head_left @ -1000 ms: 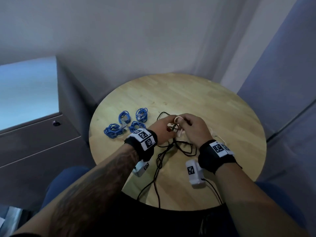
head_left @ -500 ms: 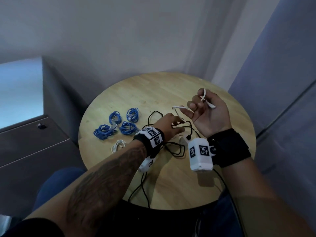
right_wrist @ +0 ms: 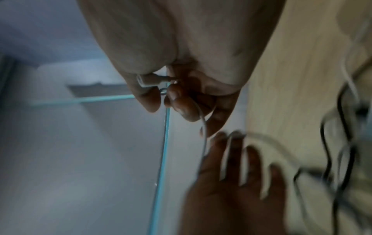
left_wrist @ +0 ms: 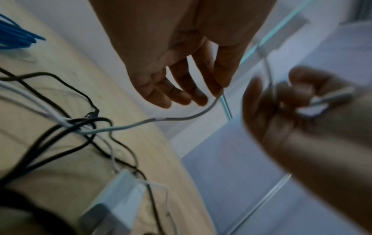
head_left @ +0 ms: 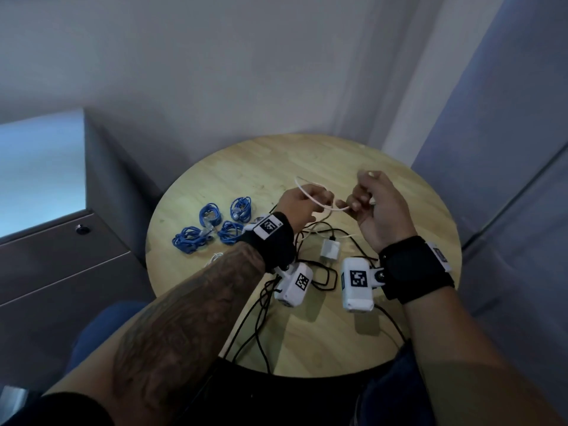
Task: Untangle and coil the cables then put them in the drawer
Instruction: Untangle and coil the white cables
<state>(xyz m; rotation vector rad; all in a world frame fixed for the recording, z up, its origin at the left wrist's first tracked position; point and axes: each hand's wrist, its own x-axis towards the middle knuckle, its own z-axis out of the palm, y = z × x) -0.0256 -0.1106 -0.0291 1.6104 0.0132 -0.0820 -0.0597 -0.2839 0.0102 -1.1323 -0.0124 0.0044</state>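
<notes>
Both hands are raised over the middle of the round table (head_left: 384,348), working one thin white cable (head_left: 312,196). The right hand (head_left: 379,207) has its fingers curled round the cable's end, the plug (right_wrist: 145,80) pinched between thumb and forefinger. The left hand (head_left: 302,204) has its fingers nearly straight and slightly spread; the cable runs over the fingertips (left_wrist: 218,90) and drops to the table, so this hand guides rather than grips.

Below the hands the white cable dives into a knot of black cables (head_left: 322,272) at about 6 o'clock on the table, next to a small white adapter (head_left: 330,250). Whether the white cable is plugged into the adapter cannot be told. Four blue coils (head_left: 215,224) sit at 9 o'clock, already bundled, with a small white coil (head_left: 215,258) just below them, half hidden by the left forearm. The cabinet with the drawer (head_left: 46,256), shut, stands off the table's 9 o'clock side.

The white cable looks light, limp and smooth; it will probably slide through loose fingers and spring out of a loop unless pinched. The plug end is the firm place to hold, and it is in hand. The sensible second hold is close to the knot, drawing the cable out slowly so it does not drag the black cables or tip the adapter off the edge.
</notes>
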